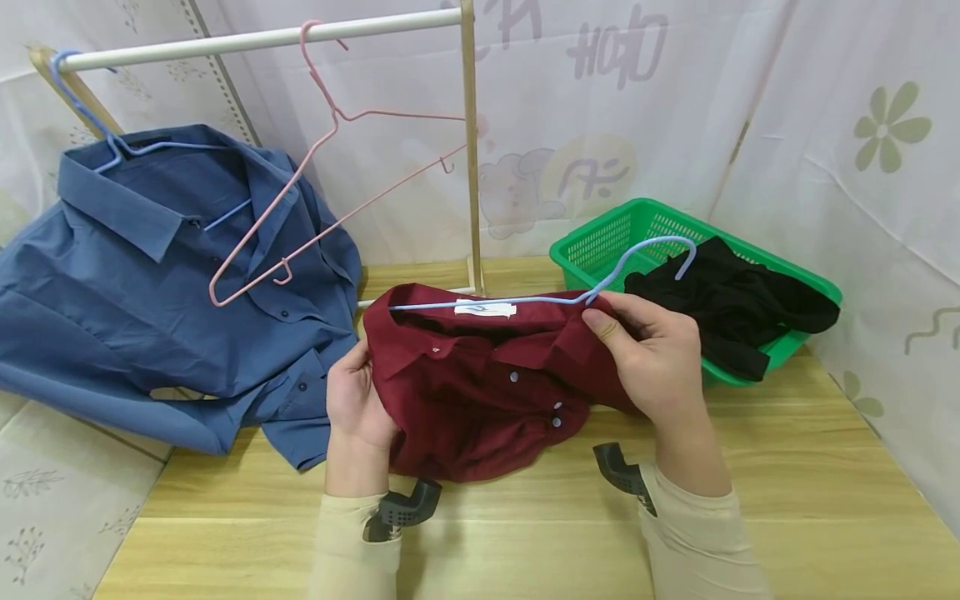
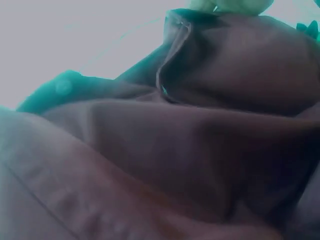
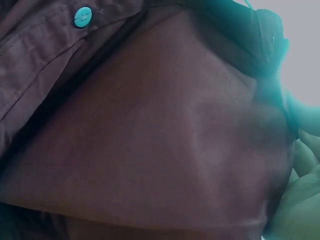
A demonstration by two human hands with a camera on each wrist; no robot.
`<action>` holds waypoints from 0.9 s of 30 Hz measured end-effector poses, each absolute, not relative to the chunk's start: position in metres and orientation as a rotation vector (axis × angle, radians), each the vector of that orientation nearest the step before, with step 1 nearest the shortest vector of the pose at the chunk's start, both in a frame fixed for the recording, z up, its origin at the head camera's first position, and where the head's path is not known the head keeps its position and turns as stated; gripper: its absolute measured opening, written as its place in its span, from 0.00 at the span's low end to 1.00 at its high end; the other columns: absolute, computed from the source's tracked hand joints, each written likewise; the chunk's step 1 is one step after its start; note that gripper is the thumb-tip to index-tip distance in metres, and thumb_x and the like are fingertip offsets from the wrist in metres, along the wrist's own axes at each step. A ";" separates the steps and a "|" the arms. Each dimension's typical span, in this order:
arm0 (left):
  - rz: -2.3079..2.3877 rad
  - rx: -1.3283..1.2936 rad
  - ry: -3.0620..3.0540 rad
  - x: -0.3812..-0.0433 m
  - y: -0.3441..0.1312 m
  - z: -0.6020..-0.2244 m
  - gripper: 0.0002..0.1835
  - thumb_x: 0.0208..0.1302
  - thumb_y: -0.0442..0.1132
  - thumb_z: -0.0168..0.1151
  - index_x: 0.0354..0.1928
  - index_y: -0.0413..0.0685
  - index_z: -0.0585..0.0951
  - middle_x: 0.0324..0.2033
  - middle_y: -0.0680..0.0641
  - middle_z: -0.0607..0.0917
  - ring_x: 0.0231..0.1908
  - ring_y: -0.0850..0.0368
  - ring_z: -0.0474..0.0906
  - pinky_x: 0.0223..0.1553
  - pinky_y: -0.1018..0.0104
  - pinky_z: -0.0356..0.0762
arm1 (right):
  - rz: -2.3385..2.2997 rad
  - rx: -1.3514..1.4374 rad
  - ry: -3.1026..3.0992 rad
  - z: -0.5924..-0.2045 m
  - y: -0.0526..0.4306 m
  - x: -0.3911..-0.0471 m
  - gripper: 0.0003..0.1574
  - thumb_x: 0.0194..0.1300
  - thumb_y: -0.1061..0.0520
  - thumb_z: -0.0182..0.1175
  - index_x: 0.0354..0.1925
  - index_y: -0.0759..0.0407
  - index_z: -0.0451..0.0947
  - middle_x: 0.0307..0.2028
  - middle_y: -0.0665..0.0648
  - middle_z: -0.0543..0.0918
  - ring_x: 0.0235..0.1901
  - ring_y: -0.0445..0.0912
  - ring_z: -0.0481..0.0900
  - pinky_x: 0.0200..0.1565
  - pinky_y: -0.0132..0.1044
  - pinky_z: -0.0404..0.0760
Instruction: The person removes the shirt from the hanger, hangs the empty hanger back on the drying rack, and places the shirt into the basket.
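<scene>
The right hand (image 1: 652, 358) pinches the red shirt (image 1: 450, 383) and blue hanger (image 1: 660, 239); the left hand (image 1: 360, 404) grips the shirt's opposite side. The shirt hangs at the right hand's nine o'clock. At its one o'clock, a green basket (image 1: 581, 246) holds black cloth (image 1: 735, 300).

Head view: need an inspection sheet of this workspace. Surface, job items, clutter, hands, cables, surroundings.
Surface: light wood-look tabletop.
Job things: dark red shirt, held up; light blue hanger across its neck opening, hook sticking out.
Clutter: green basket holding black cloth, which drapes over the near rim; rack with blue shirt on a hanger and bare pink hanger.
Left hand: grips the shirt at one side.
Right hand: pinches the shirt near the hook.
Cables: nothing seen.
Surroundings: pale printed curtain behind.
</scene>
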State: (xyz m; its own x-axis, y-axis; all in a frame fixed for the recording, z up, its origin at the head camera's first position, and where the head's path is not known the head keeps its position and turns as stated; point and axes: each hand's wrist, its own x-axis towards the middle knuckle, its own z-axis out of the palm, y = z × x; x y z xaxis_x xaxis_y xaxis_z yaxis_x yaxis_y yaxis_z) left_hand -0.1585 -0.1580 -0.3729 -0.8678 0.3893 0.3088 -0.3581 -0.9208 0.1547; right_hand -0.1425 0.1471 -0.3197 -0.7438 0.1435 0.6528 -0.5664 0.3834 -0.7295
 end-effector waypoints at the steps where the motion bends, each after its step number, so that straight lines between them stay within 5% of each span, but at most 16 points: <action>1: 2.765 0.425 0.234 -0.159 -0.158 -0.372 0.25 0.80 0.44 0.28 0.40 0.41 0.76 0.38 0.45 0.81 0.42 0.52 0.77 0.45 0.61 0.76 | 1.409 0.357 -1.995 -0.320 0.147 -0.142 0.13 0.56 0.69 0.69 0.42 0.63 0.87 0.32 0.33 0.85 0.31 0.32 0.82 0.37 0.20 0.78; 6: 2.874 0.017 1.629 -0.158 -0.162 -0.364 0.19 0.78 0.51 0.40 0.40 0.50 0.78 0.37 0.53 0.80 0.41 0.58 0.75 0.44 0.65 0.74 | 1.394 0.366 -1.978 -0.319 0.149 -0.142 0.14 0.55 0.69 0.69 0.42 0.64 0.87 0.33 0.33 0.85 0.31 0.32 0.82 0.37 0.20 0.78; 12: 2.170 -0.208 3.128 -0.145 -0.160 -0.348 0.24 0.74 0.58 0.47 0.52 0.47 0.78 0.46 0.49 0.81 0.47 0.56 0.72 0.50 0.59 0.69 | 1.391 0.390 -1.973 -0.318 0.145 -0.142 0.14 0.54 0.69 0.70 0.41 0.63 0.88 0.32 0.34 0.85 0.30 0.32 0.82 0.36 0.20 0.78; 20: 1.624 -0.152 3.593 -0.133 -0.138 -0.332 0.28 0.65 0.63 0.56 0.54 0.49 0.81 0.47 0.49 0.85 0.45 0.52 0.78 0.46 0.53 0.78 | 1.233 0.460 -2.007 -0.318 0.140 -0.141 0.18 0.52 0.68 0.72 0.43 0.60 0.88 0.36 0.59 0.89 0.37 0.28 0.83 0.44 0.21 0.78; 27: 1.553 -0.220 3.610 -0.136 -0.133 -0.331 0.27 0.64 0.64 0.56 0.50 0.50 0.83 0.40 0.49 0.87 0.35 0.55 0.82 0.36 0.58 0.81 | 1.198 0.510 -2.003 -0.319 0.136 -0.137 0.18 0.51 0.69 0.72 0.43 0.59 0.88 0.36 0.59 0.89 0.39 0.29 0.83 0.44 0.21 0.78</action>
